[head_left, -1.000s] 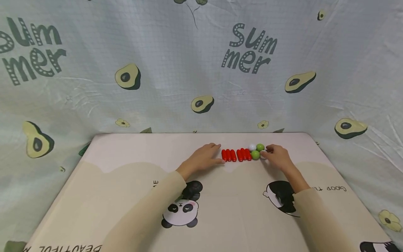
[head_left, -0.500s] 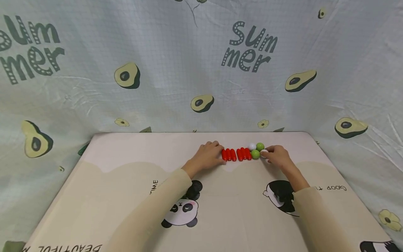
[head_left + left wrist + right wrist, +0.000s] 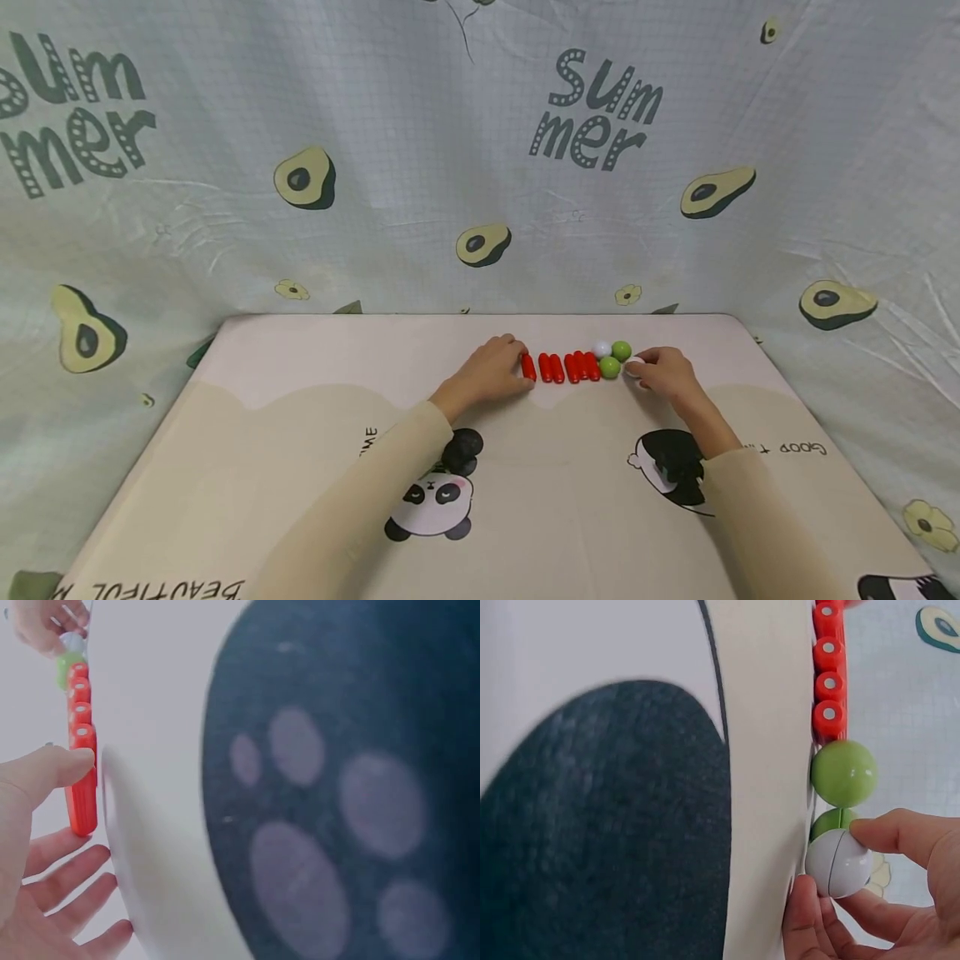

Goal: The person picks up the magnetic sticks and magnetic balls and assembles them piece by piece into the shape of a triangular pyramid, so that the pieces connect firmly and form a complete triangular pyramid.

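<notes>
Several short red rods lie side by side in a row near the table's far edge. My left hand [image 3: 487, 371] pinches the leftmost red rod [image 3: 84, 806] between thumb and a fingertip, the other fingers spread below it in the left wrist view. Pale round dots mark the rod ends. At the row's right end sit two green balls [image 3: 610, 367] and a white ball [image 3: 602, 348], clustered together. My right hand [image 3: 667, 373] pinches a second white ball [image 3: 829, 862], which shows a seam line, close to the right of the nearer green ball.
A light table mat [image 3: 555, 500] printed with a panda [image 3: 431, 500] and another black-and-white figure [image 3: 667, 467] lies under both arms. Behind the table hangs a pale cloth [image 3: 397, 167] with avocado and lettering prints.
The left hand has taken hold of the leftmost red rod and drawn it slightly left, leaving a gap in the row. The right hand's white ball has shifted slightly right, away from the green ball.
</notes>
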`<state>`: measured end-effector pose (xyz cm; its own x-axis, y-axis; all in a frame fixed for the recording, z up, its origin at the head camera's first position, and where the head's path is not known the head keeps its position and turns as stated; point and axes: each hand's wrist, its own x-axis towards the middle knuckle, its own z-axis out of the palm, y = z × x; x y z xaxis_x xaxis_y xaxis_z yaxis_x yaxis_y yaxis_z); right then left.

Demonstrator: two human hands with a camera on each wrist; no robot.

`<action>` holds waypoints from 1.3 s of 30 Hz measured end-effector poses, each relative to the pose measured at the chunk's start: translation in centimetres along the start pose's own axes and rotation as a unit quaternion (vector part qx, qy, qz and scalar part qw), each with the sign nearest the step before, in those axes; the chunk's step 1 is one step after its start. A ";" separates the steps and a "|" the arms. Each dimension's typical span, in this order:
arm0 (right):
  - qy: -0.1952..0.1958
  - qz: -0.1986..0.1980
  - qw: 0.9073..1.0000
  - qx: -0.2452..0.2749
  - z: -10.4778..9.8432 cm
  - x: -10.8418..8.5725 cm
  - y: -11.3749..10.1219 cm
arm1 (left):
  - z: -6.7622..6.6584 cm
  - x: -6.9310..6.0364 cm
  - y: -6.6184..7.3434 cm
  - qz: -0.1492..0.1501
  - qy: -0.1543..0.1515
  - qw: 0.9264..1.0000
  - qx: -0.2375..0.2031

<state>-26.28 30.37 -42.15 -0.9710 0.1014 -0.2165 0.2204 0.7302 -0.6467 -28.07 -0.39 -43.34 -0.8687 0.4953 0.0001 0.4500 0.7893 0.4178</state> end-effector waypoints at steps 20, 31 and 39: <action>0.036 -0.078 0.996 0.004 -0.2 -3.3 -1.7 | -1.8 -2.9 -1.8 -0.128 -0.029 0.912 -0.390; 0.014 -0.111 0.994 0.002 1.9 -4.9 -4.1 | -2.2 -5.6 -2.1 -0.166 -0.067 0.866 -0.466; -0.012 -0.142 0.990 0.009 3.9 -6.1 -5.4 | -1.9 -7.4 -2.6 -0.143 -0.053 0.867 -0.474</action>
<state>-21.22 23.23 -40.22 -0.9917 -0.1220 -0.0417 -0.0587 0.7151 -0.6965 -23.23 -6.83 -42.69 -0.8705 0.3980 -0.2896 -0.1967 0.2580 0.9459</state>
